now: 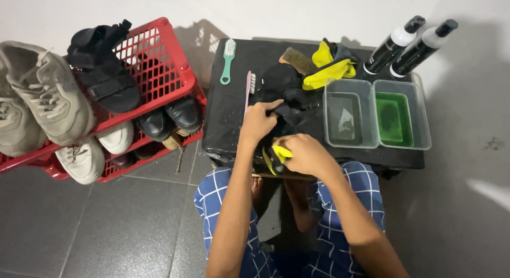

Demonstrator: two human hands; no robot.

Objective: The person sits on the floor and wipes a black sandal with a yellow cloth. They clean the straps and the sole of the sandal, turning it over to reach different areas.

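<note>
Black table: yellow-black shoe w/in right fingers.

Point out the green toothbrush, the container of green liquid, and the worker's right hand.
green toothbrush (227,63): head view, on its handle.
container of green liquid (419,116): head view, on its right wall.
right hand (305,156): head view, on the back of the hand.

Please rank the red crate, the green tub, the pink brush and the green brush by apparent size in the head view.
1. Red crate, clearly largest.
2. Green tub.
3. Pink brush and green brush: they look about alike, and the pink one is partly hidden by the left hand, so unranked.
</note>
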